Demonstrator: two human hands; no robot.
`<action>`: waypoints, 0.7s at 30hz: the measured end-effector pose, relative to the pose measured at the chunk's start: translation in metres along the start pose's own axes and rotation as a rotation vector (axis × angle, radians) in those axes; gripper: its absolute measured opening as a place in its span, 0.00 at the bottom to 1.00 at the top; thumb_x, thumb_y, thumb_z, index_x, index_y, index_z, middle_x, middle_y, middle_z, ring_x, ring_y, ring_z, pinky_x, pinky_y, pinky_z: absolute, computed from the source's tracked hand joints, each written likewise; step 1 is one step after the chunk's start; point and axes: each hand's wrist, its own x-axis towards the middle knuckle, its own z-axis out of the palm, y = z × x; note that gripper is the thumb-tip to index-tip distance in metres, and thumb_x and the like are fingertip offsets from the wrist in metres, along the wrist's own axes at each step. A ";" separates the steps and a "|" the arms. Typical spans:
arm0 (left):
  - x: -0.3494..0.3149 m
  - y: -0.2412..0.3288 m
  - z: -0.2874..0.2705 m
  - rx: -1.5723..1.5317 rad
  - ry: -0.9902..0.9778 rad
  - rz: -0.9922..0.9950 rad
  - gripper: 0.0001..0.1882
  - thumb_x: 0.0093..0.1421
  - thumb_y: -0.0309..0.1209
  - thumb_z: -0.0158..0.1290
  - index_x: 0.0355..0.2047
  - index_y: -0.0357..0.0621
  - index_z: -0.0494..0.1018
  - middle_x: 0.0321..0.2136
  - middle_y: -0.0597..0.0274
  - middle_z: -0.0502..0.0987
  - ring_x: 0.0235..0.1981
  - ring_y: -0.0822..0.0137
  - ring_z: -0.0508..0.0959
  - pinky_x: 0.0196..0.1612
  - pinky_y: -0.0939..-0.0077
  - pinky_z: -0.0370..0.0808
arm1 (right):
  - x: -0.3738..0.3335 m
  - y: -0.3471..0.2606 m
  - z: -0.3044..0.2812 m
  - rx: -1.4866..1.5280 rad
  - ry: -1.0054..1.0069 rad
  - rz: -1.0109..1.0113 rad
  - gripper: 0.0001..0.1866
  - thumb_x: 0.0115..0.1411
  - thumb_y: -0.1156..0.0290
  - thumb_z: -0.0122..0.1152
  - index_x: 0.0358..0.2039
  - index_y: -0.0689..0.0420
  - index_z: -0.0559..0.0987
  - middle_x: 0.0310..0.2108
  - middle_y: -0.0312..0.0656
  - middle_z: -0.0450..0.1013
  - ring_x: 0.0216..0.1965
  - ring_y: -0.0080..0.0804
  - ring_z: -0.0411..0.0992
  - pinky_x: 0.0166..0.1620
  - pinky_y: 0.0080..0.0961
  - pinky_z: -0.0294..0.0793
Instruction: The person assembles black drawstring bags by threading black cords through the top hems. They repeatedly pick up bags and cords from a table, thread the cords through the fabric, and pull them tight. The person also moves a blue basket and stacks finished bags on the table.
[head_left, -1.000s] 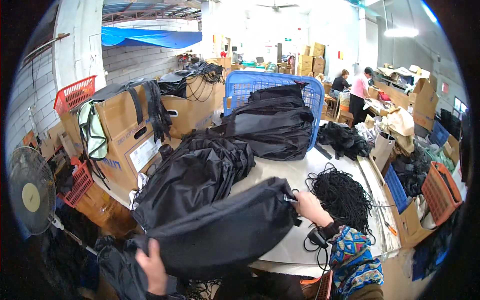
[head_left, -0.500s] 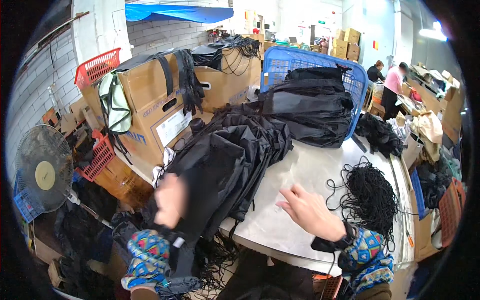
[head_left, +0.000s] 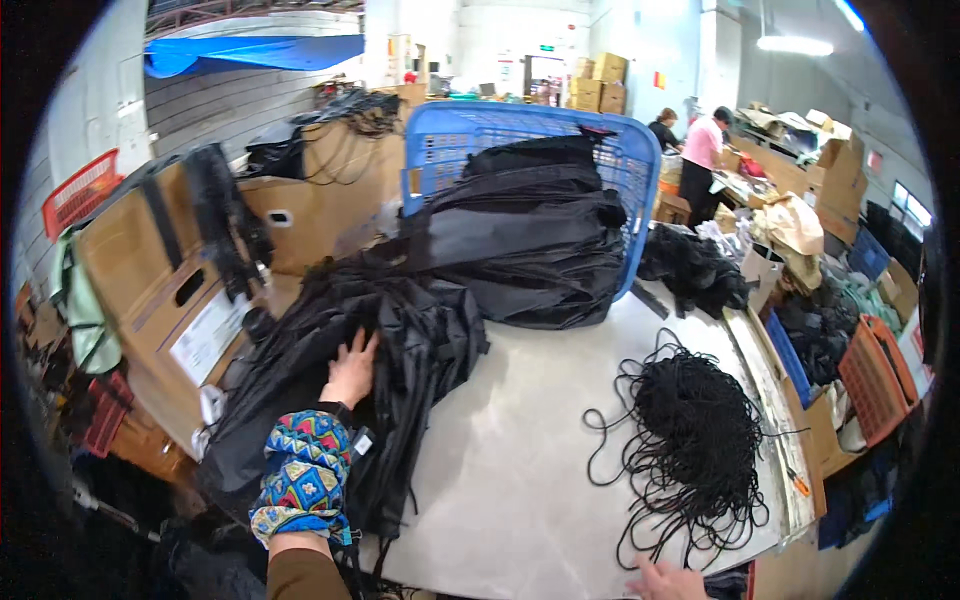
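Note:
My left hand [head_left: 350,374] lies on a heap of black fabric bags [head_left: 300,345] at the left of the table, fingers spread over the cloth. It is open, and a patterned sleeve cover and a dark wristband show behind it. Only part of my right hand [head_left: 668,580] shows, at the lower edge, its visible fingers apart. That hand is just below the near end of a tangled pile of black cord [head_left: 690,445]. A larger stack of black fabric pieces [head_left: 520,245] leans from a blue plastic basket [head_left: 640,190] onto the table.
Cardboard boxes [head_left: 165,290] stand along the left, with black straps hanging over one. An orange-handled tool [head_left: 797,482] lies at the table's right edge. Orange crates [head_left: 872,380] and loose fabric crowd the right side. Two people are farther back, one in a pink top [head_left: 703,145].
The view has shifted right. My left hand has moved forward onto the black bags. My right hand has dropped from above the table to the lower edge, near the cord.

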 end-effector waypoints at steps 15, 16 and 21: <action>0.109 0.009 0.061 -0.275 0.238 -0.208 0.21 0.57 0.29 0.44 0.52 0.41 0.66 0.53 0.35 0.66 0.54 0.42 0.67 0.54 0.58 0.67 | -0.013 0.009 0.034 0.096 0.135 0.020 0.30 0.54 0.68 0.61 0.56 0.61 0.66 0.25 0.48 0.69 0.20 0.45 0.69 0.22 0.35 0.68; 0.100 0.003 0.044 -0.270 0.137 -0.233 0.20 0.57 0.28 0.44 0.51 0.40 0.67 0.50 0.35 0.68 0.52 0.42 0.68 0.53 0.57 0.68 | -0.010 0.012 0.037 0.109 0.143 -0.007 0.30 0.54 0.68 0.61 0.57 0.61 0.66 0.24 0.49 0.69 0.20 0.45 0.69 0.22 0.35 0.67; 0.063 0.004 -0.016 -0.189 -0.205 -0.164 0.18 0.54 0.26 0.44 0.44 0.34 0.72 0.42 0.36 0.74 0.47 0.42 0.73 0.51 0.55 0.70 | -0.002 0.014 0.032 0.148 0.195 -0.097 0.27 0.56 0.66 0.59 0.55 0.61 0.66 0.25 0.49 0.69 0.21 0.45 0.70 0.22 0.35 0.68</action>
